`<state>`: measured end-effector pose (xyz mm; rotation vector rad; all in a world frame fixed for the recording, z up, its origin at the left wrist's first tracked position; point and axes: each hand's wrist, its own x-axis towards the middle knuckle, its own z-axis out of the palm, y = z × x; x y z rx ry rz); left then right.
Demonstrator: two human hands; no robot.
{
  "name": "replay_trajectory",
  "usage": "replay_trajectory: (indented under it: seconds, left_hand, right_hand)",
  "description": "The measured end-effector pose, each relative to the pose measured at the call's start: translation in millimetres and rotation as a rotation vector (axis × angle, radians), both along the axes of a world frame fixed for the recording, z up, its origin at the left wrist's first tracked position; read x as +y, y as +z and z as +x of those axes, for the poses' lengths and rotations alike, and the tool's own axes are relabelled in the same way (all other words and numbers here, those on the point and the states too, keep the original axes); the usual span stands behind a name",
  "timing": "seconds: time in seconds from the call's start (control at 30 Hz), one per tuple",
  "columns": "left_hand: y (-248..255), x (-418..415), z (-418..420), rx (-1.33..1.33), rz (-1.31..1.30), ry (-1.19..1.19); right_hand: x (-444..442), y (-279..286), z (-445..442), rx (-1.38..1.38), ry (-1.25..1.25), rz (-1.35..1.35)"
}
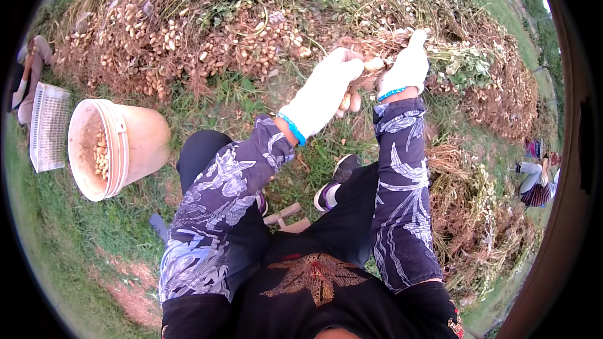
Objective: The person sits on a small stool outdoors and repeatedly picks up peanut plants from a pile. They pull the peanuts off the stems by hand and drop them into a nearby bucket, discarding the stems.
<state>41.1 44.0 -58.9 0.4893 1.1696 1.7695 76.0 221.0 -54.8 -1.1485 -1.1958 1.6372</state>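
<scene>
My right hand (407, 68), in a white glove with a blue cuff, grips a peanut plant (464, 63) by its stems. The leafy end points right, and the roots lie towards my left hand (325, 93). That hand, gloved alike, has its fingers curled against the peanut pods (373, 64) at the root end; the glove partly hides its grip. More pods (349, 102) hang just under the fingers. Beyond both hands stretches a long heap of pulled peanut plants (254, 42), with many pods facing me.
At left, a white plastic bucket (146, 139) leans towards the left, some peanuts (101, 156) inside. Behind it stands a white slatted crate (49, 127), near a person (35, 63). A second pile of plants (466, 216) lies to my right. Another person (537, 181) sits farther off.
</scene>
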Motion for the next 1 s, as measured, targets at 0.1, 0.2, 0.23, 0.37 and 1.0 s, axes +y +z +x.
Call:
replay_trajectory:
  seconds: [0.1, 0.2, 0.23, 0.37, 1.0]
  left_hand:
    - [9, 1, -3, 0.316, -0.1, 0.023]
    - [7, 2, -7, 0.237, -0.15, 0.021]
    - [9, 1, -7, 0.21, -0.165, 0.019]
    - [10, 9, -10, 0.191, -0.012, -0.065]
    - [48, -57, -33, 1.428, -0.459, 0.028]
  right_hand:
    - [-11, 3, -2, 0.012, 0.053, 0.071]
    - [-23, 14, -2, -0.115, 0.048, 0.056]
    - [-25, 17, -1, -0.123, 0.064, 0.053]
    - [23, -35, 9, -0.225, 0.181, 0.325]
    - [34, -2, 31, 0.945, 0.673, -0.563]
